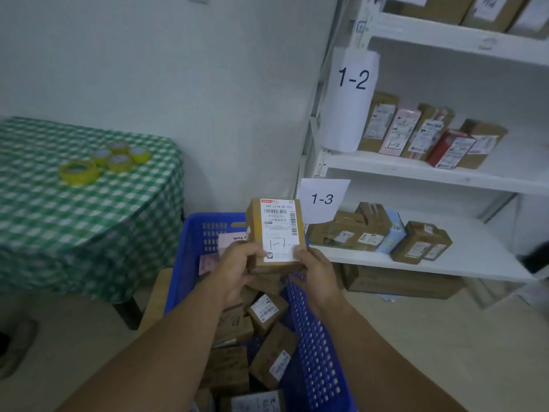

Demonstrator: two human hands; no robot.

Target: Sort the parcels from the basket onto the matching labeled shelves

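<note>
My left hand (237,263) and right hand (315,269) clasp the lower end of a small cardboard parcel (276,230), one on each side, holding it upright above the blue basket (315,337). It seems light and stiff, with firm edges that suit a side grip. Its handwritten mark looks like 1-1. Signs 1-2 (353,80) and 1-3 (322,199) hang on the shelves (445,177) nearby.

Leaning parcels (427,132) are being carried by the white shelf marked 1-2 (416,176), and further parcels (371,233) by the shelf marked 1-3 (490,257) beneath it. Yellow tape rolls (118,162) are being borne by the green-checked table (89,218).
</note>
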